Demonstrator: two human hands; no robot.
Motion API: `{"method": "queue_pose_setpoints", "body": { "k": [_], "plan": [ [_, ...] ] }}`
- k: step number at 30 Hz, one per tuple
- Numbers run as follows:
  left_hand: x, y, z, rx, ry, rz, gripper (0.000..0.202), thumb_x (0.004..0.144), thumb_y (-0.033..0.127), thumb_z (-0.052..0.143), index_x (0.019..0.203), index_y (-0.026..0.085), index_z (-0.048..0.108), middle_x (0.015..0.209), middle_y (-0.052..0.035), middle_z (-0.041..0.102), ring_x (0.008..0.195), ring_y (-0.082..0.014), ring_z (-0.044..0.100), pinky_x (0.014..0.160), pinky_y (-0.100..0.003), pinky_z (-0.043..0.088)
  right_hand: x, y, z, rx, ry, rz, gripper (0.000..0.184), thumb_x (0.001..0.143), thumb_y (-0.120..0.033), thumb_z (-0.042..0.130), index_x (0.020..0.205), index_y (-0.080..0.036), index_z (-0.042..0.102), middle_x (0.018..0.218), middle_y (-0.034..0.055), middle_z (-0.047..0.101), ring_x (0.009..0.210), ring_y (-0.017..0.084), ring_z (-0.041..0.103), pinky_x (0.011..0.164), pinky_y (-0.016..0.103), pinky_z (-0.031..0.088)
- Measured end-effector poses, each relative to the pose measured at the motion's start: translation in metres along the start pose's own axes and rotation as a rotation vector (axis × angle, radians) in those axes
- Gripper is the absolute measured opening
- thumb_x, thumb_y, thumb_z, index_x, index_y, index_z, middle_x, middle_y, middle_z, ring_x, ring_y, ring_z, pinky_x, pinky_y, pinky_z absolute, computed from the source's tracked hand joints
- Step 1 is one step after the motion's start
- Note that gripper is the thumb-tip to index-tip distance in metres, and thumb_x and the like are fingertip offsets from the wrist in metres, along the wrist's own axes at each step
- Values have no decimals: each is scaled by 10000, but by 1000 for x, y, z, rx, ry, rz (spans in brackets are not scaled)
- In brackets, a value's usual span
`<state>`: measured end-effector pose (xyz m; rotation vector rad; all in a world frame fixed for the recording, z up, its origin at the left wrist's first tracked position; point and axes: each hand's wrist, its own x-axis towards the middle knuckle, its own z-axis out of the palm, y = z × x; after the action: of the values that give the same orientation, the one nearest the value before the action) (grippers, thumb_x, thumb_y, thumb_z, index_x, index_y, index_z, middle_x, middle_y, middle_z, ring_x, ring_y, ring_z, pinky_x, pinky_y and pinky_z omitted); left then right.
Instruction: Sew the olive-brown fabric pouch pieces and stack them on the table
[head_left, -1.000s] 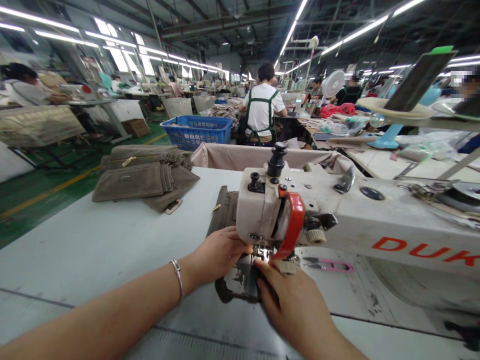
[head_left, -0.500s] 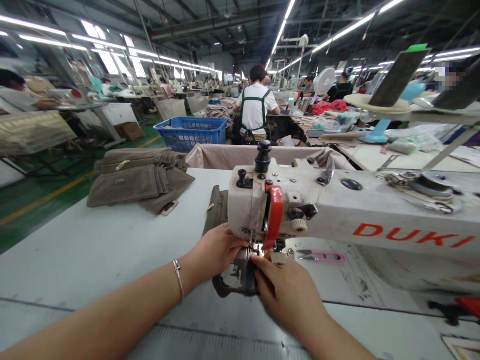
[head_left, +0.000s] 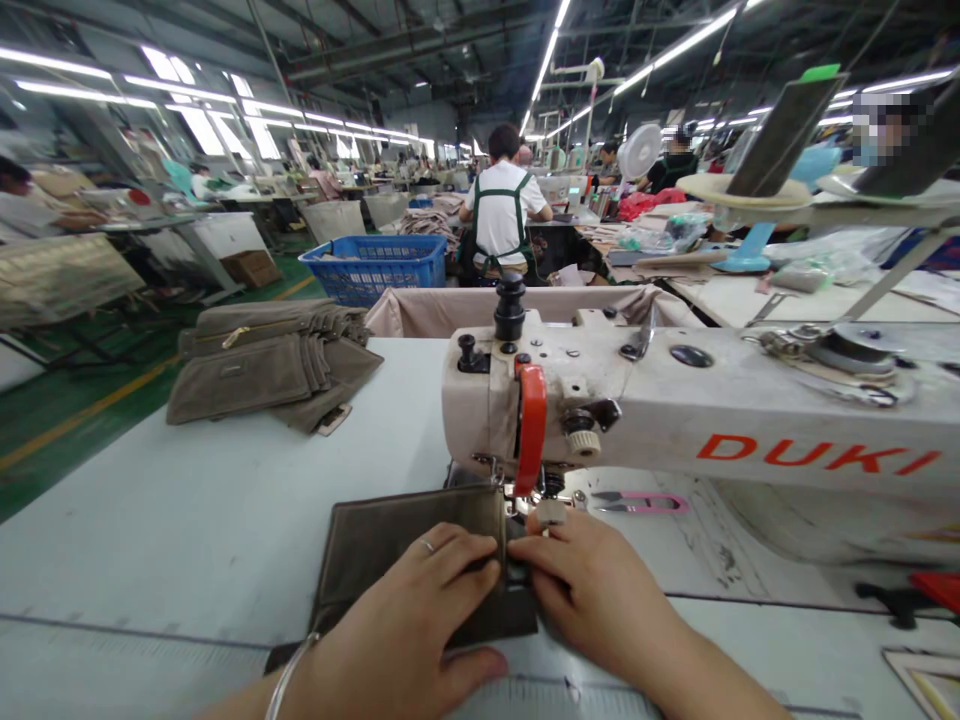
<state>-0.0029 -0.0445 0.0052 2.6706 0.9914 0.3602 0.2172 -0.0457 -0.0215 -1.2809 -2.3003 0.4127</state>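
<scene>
A dark olive-brown stitched fabric panel lies on the machine bed, its right edge beside the presser foot of the white sewing machine. My left hand rests on top of the panel, fingers stretched over its right part and thumb apart. Just right of the needle area, my right hand has index finger and thumb pressed together at the panel's right edge. The fingertips of both hands are close to each other. The machine head partly hides the needle.
Folded brown fabric pieces are stacked on the table at left. Pink thread snips lie under the machine arm. Behind stand a fabric-lined bin, a blue basket and a seated co-worker. Thread cones rise at right.
My left hand has moved from behind the needle area toward me and now lies on the panel. The panel now spreads out left of the needle. My right hand stays near the presser foot.
</scene>
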Motion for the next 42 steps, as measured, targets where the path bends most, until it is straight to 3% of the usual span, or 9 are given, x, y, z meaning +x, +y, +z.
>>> {"method": "queue_pose_setpoints", "body": {
  "k": [4, 10, 19, 31, 34, 39, 42],
  "plan": [
    [-12, 7, 13, 63, 96, 65, 384, 818, 221, 673, 1195, 170, 616, 1202, -75, 653, 1093, -270, 589, 984, -423, 519, -2, -3, -6, -35, -87, -60, 300, 800, -109, 519, 1000, -260, 683, 922, 29, 628, 847, 206, 557, 742, 345, 460],
    [-12, 6, 22, 10, 210, 111, 303, 843, 143, 561, 1137, 172, 628, 1128, -53, 681, 1036, -227, 609, 975, -353, 515, -5, -3, 0, -12, 51, -145, 373, 806, -28, 473, 1086, -204, 644, 1103, 55, 662, 987, 193, 575, 890, 348, 474],
    [4, -8, 13, -120, 178, 78, 314, 799, 106, 584, 1097, 190, 639, 1106, -49, 674, 1027, -216, 599, 983, -374, 494, -2, -1, 8, -62, 58, -106, 365, 816, -42, 505, 1114, -197, 647, 1055, 76, 659, 982, 223, 571, 882, 386, 497],
    [33, -40, 11, -78, 148, 117, 315, 810, 171, 611, 1124, 176, 634, 1114, -63, 676, 1055, -227, 596, 992, -394, 463, 4, -1, 9, -85, -34, 60, 466, 815, -47, 435, 1239, -193, 565, 1063, 104, 592, 961, 269, 539, 825, 431, 495],
    [36, -49, 10, -68, 128, 148, 290, 835, 182, 607, 1122, 193, 643, 1134, -58, 671, 1072, -218, 590, 998, -391, 455, 4, -2, 7, -57, -12, 63, 466, 793, -35, 437, 1214, -188, 567, 1052, 96, 584, 945, 259, 534, 817, 408, 493],
    [35, -67, 5, -47, 167, 228, 205, 899, 209, 593, 1088, 216, 671, 1080, -41, 695, 1043, -196, 604, 988, -379, 460, 4, 5, 3, -45, 209, 112, 201, 874, -114, 432, 995, -165, 585, 976, 94, 564, 935, 247, 513, 832, 394, 456],
    [32, -75, 4, -66, 221, 261, 176, 922, 205, 574, 1069, 201, 671, 1050, -49, 704, 989, -182, 624, 924, -345, 495, 6, 11, -1, -146, 252, 134, 137, 901, -165, 446, 871, -175, 579, 929, 92, 580, 908, 257, 506, 814, 402, 433]
  ]
}}
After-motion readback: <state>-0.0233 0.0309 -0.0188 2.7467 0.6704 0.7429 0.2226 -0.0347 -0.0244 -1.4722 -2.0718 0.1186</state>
